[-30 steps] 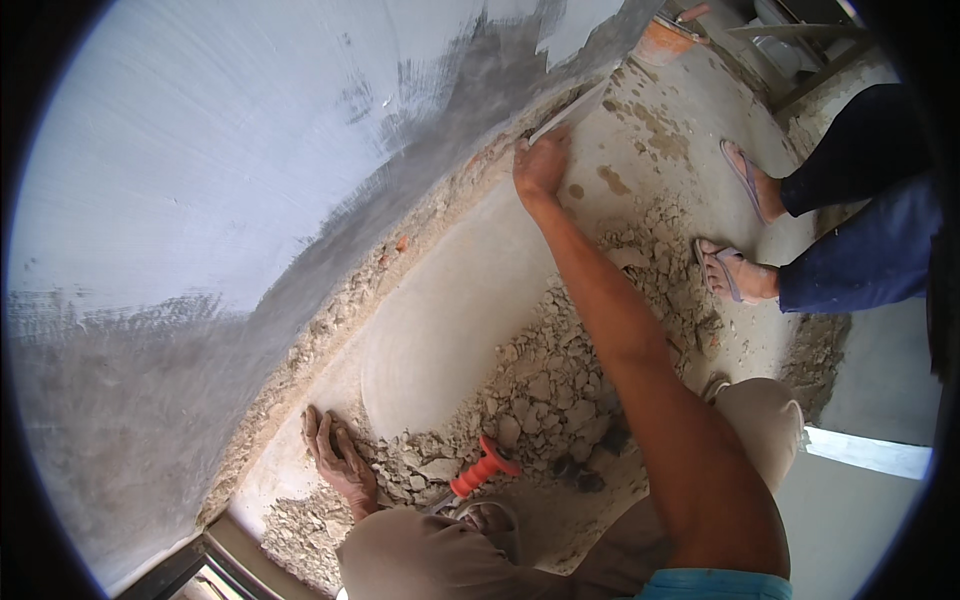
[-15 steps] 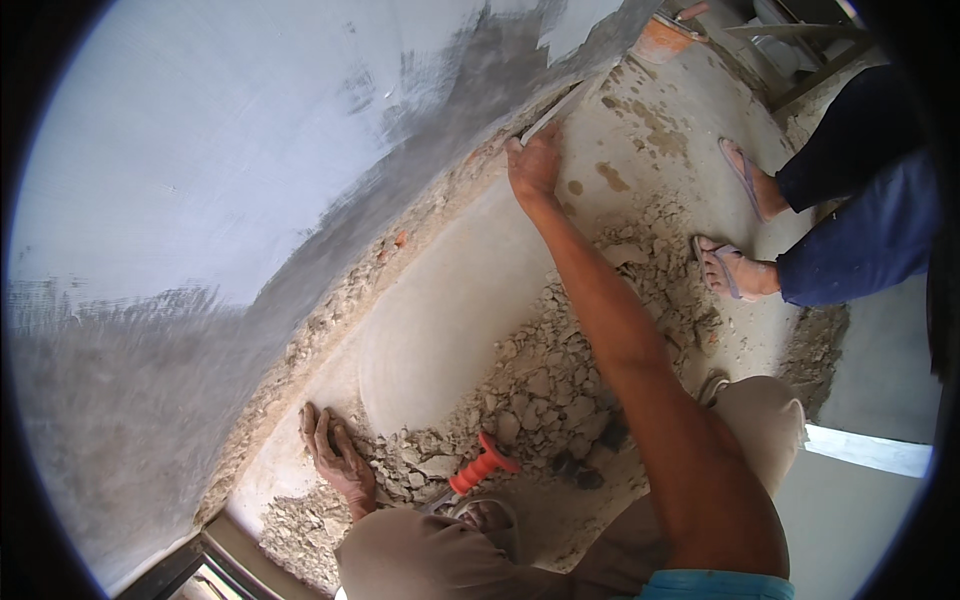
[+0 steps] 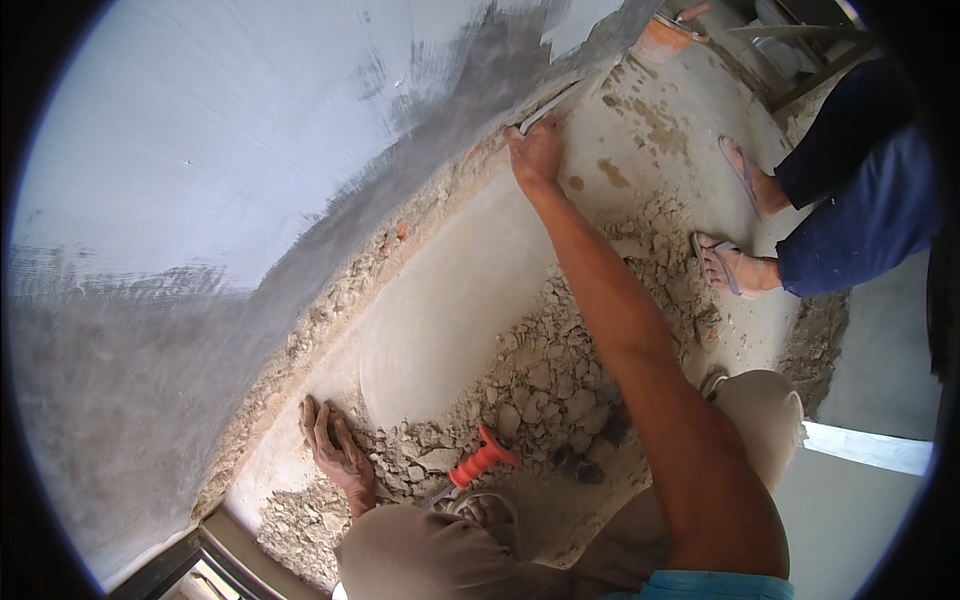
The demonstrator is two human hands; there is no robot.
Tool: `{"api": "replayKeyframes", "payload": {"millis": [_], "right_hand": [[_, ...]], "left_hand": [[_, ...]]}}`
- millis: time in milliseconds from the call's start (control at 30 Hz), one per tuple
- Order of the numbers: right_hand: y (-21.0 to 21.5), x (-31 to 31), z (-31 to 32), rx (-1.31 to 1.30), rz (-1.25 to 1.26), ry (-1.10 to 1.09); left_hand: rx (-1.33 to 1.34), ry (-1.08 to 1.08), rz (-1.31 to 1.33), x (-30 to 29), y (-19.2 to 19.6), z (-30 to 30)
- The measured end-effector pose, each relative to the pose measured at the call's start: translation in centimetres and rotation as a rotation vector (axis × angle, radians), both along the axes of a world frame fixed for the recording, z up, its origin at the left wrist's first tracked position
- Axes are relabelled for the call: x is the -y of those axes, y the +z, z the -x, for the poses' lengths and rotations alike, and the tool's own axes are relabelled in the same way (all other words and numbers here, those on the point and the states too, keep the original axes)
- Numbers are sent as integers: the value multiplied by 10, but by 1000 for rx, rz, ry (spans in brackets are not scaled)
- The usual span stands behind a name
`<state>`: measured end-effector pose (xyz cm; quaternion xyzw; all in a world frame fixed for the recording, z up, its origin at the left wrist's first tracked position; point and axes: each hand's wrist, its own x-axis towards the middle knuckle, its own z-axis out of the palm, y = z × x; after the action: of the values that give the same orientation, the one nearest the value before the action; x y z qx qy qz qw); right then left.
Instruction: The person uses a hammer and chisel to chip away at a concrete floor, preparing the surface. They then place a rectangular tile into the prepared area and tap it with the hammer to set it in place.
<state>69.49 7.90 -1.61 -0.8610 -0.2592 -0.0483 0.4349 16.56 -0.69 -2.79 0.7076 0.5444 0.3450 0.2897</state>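
My right hand (image 3: 537, 152) reaches far out to the foot of the wall. Its fingers close round the near end of a thin, pale strip (image 3: 552, 104), which lies along the chipped groove (image 3: 385, 245); I cannot make out what kind of thing it is. My left hand (image 3: 340, 458) rests on the floor near the wall, fingers stretched out and holding nothing. Right of it, a chisel with a red grip and guard (image 3: 482, 460) lies on broken rubble (image 3: 540, 385), beside my foot. The chisel's tip is hidden.
A person in dark blue trousers (image 3: 850, 255) and flip-flops stands at the right. An orange bucket (image 3: 662, 38) sits at the far wall end. Small dark objects (image 3: 577, 467) lie in the rubble. A dark frame (image 3: 170, 565) edges the lower left.
My right hand has shifted slightly, and the pale strip now lies closer against the wall groove. My left hand and the chisel have hardly moved.
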Motion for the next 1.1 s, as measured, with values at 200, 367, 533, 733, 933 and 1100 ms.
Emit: {"api": "replayKeyframes", "payload": {"millis": [200, 367, 533, 733, 933, 1100], "right_hand": [[-10, 13, 7, 240, 62, -2], [-8, 9, 1, -45, 171, 36], [-5, 5, 6, 15, 179, -8], [1, 7, 9, 19, 183, -20], [1, 6, 12, 61, 172, -54], [-1, 6, 12, 45, 164, -7]], "left_hand": [[-46, -3, -16, 0, 1, 2], [-5, 15, 22, 0, 4, -3], [-31, 8, -4, 1, 1, -1], [-70, -32, -13, 0, 5, 1], [-132, -27, -18, -1, 3, 3], [-61, 12, 10, 1, 11, -3]]}}
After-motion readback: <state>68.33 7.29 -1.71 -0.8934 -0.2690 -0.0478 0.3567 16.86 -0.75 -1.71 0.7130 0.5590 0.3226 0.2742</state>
